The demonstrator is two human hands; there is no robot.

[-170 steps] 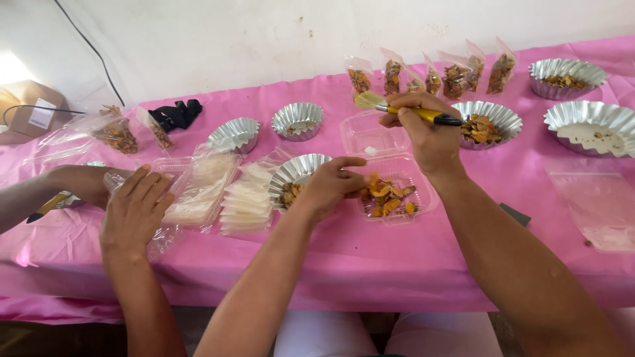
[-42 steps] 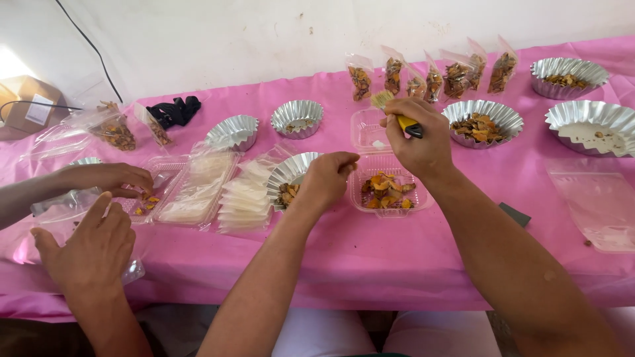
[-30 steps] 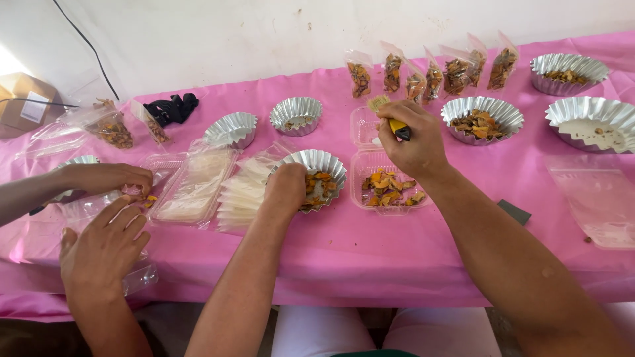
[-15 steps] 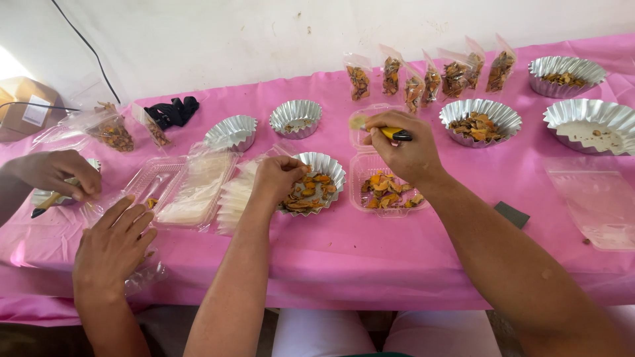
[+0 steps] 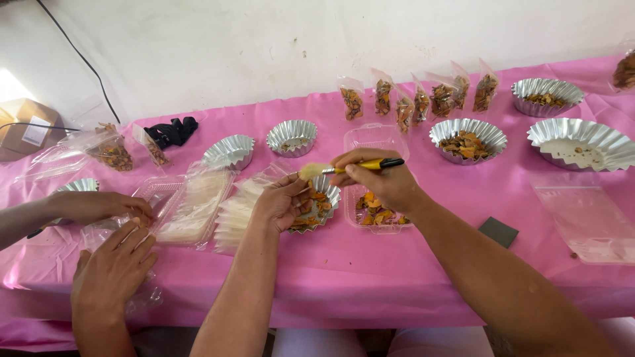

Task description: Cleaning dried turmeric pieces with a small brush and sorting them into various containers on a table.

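Brush over foil cup

Since half a second ago right hand (image 5: 387, 184) has swung the yellow-handled brush (image 5: 350, 167) left, bristles now over the foil cup (image 5: 317, 206) of orange pieces. Right hand closed around brush handle. Left hand (image 5: 283, 200) curls loosely on cup's left rim, fingers bent. Clear tray (image 5: 376, 213) touches cup's right side. Stacked clear bags (image 5: 235, 211) crowd the left. Bare pink table (image 5: 370, 264) toward near edge. Another person's hands (image 5: 109, 264) far left.
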